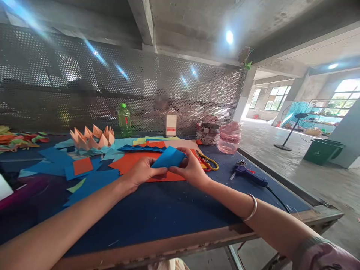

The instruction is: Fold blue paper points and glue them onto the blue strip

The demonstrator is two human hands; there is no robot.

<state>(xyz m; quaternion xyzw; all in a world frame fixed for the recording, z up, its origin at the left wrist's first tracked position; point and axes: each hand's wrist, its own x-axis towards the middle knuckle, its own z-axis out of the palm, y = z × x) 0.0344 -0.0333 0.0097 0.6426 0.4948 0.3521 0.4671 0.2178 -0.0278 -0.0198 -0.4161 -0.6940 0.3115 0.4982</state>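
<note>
Step in hand, best guess: shaping or creasing paper between both hands. To do it well: line up the edges first, pinch lightly so nothing crumples, then run a thumb firmly along any crease from the middle outward. Keep both thumbs level so the piece doesn't twist.

Left hand (146,170) pinches the bright blue, roughly rectangular paper piece (168,157) at its lower left, thumb in front. Right hand (192,168) grips its right end, fingers partly behind. Piece is held up, tilted, above orange-red flat paper sheets (137,161) on the dark blue, wood-edged worktop (168,217). Looks smooth, matte, crisp-edged; can't tell layer count. Red-and-yellow-handled metal scissors (213,165) lie just right of the hands; dark blue zigzag-edged folded paper strip (140,148) behind.
</note>
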